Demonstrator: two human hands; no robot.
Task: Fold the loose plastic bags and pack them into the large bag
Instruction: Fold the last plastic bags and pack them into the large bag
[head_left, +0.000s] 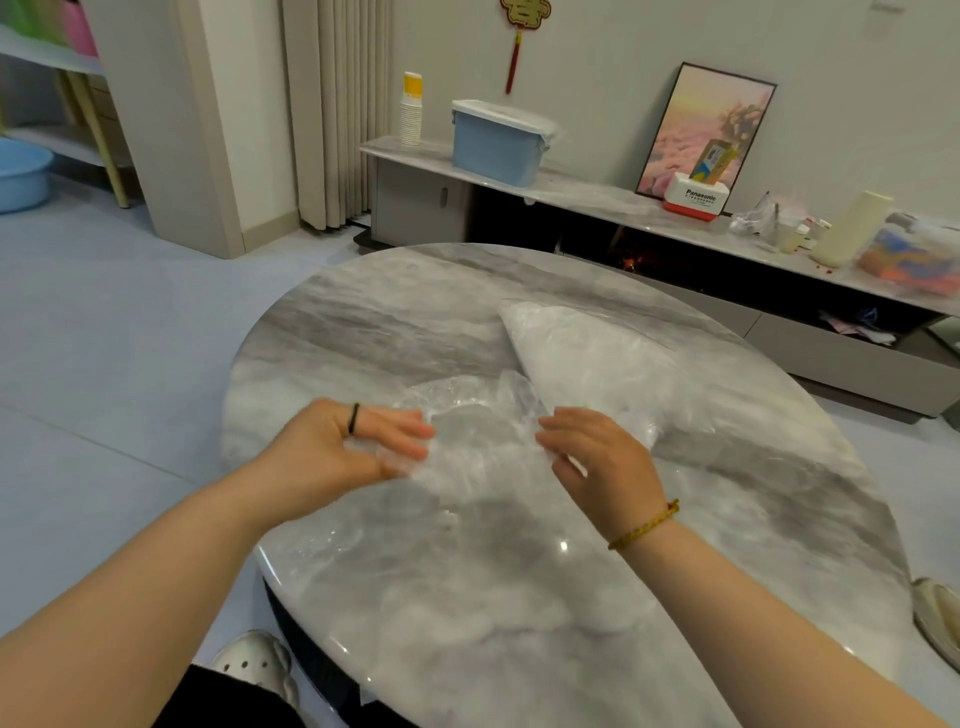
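A: Loose bag (467, 436), centre of frame. Thin clear film, crumpled, on the marble surface (363, 322). Large bag (587, 358) lies flat just above and right of it, and their edges look to overlap.

B: Hands?

A: Left hand (363, 441) is laid on the bag's left side with fingers nearly straight, pressing, nothing clenched. Right hand (597, 457) is at the bag's right edge with fingers loosely bent. Can't tell whether it pinches the film or only rests on it.

B: How will it handle?

A: My judgement: almost weightless and limp, so it won't hold a crease unless pressed flat. Slick film on polished stone will likely skate when pushed. It may trap air and spring open. Not fragile, though nails could snag it.

B: Where to take hold?

A: At the corners or side edges, pinched, one per hand, then pull taut and smooth with flat palms. Grabbing the middle would only bunch it.

B: Room to work?

A: Bare marble toward the bottom of the frame and to the upper left. The rim curves away at lower left, so film slid that way could go off onto the floor. The large bag crowds the upper right, so folding toward the bottom of the frame looks safer.
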